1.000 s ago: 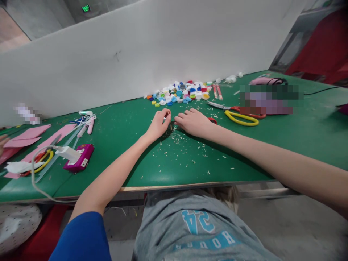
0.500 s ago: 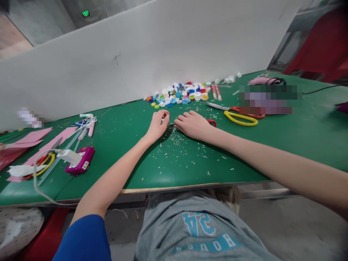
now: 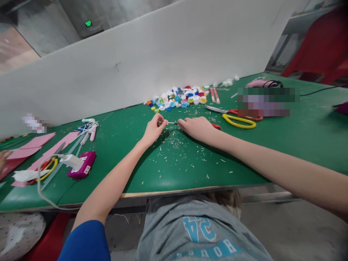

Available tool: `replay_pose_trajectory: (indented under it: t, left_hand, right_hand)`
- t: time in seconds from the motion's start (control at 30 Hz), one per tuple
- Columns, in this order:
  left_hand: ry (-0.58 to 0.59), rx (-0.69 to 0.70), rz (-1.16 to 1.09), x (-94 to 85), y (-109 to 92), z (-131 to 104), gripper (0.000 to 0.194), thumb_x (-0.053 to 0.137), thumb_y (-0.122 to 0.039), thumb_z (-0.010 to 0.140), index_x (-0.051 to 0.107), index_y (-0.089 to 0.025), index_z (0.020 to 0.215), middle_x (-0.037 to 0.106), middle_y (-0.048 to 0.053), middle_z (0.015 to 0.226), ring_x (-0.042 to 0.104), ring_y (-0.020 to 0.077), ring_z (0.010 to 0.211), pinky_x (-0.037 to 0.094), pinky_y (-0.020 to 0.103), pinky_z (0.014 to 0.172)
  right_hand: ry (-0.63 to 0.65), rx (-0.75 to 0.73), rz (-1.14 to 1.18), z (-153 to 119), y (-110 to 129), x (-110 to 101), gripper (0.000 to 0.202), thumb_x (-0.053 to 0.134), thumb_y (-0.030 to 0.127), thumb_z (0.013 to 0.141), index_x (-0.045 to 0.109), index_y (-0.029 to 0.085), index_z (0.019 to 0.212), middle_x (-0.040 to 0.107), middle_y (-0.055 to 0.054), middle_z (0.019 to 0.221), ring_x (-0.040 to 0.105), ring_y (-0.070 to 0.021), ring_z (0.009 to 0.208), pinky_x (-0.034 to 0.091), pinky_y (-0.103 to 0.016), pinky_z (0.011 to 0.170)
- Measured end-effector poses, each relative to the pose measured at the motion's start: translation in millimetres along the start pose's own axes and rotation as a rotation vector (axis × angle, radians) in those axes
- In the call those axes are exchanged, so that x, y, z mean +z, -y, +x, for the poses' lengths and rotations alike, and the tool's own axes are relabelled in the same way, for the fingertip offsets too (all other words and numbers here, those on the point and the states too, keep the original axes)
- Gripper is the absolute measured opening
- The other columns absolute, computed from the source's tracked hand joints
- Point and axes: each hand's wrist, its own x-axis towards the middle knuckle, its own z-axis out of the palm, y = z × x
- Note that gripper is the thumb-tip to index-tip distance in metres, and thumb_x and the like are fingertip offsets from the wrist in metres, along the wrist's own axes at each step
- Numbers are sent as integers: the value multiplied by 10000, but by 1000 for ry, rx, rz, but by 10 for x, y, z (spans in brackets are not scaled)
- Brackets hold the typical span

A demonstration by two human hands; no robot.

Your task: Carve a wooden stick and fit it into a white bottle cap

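The thin pale stick (image 3: 172, 123) spans the gap between both hands, above the counter (image 3: 152, 174). The left hand (image 3: 152, 129) pinches one end in narrowed fingers; the right hand (image 3: 199, 128) has its fingers curled around a mostly hidden red-handled tool (image 3: 216, 126). Pale shavings (image 3: 177, 144) lie scattered below, scissors (image 3: 231, 111) to the right, colourful caps (image 3: 177, 98) heaped beyond.

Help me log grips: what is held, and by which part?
Left hand: thin stick, near its left end. Right hand: seemingly a red-handled tool, grip hidden.
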Motion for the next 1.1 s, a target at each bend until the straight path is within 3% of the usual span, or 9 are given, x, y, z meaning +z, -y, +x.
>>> replay_pose_trajectory:
  t: [0.23, 0.47, 0.83, 1.1]
  left_hand:
    - [17, -31, -26, 24, -73, -28, 243, 595, -377, 867, 451, -196, 793, 628, -14, 734, 503, 91, 633, 379, 251, 634]
    - [120, -61, -215, 106, -117, -55, 176, 606, -325, 857, 478, -206, 878, 598, -29, 750, 614, 111, 728, 467, 270, 726]
    - [99, -41, -31, 140, -139, -65, 180, 508, -352, 921, 589, -203, 979, 628, -11, 755, 541, 113, 673, 411, 257, 671]
    - [113, -270, -512, 366, -253, -55, 79, 426, -236, 952, 391, -210, 887, 538, -54, 697, 428, 54, 487, 333, 213, 508]
  right_hand:
    - [-116, 61, 19, -4, -44, 46, 478, 161, 396, 1020, 574, 185, 1136, 697, -114, 950, 613, -191, 722, 227, -298, 567]
    - [-157, 101, 33, -29, -100, 3, 486, 148, 392, 1021, 581, 190, 1115, 697, -98, 951, 614, -188, 739, 208, -298, 555]
    - [-143, 109, 89, -36, -93, -19, 472, 175, 402, 1018, 586, 177, 1071, 696, -88, 936, 614, -186, 737, 215, -293, 544]
    - [-284, 61, 133, -62, -63, -75, 520, 153, 358, 1022, 627, 147, 1052, 658, -129, 1027, 561, -210, 944, 288, -288, 591]
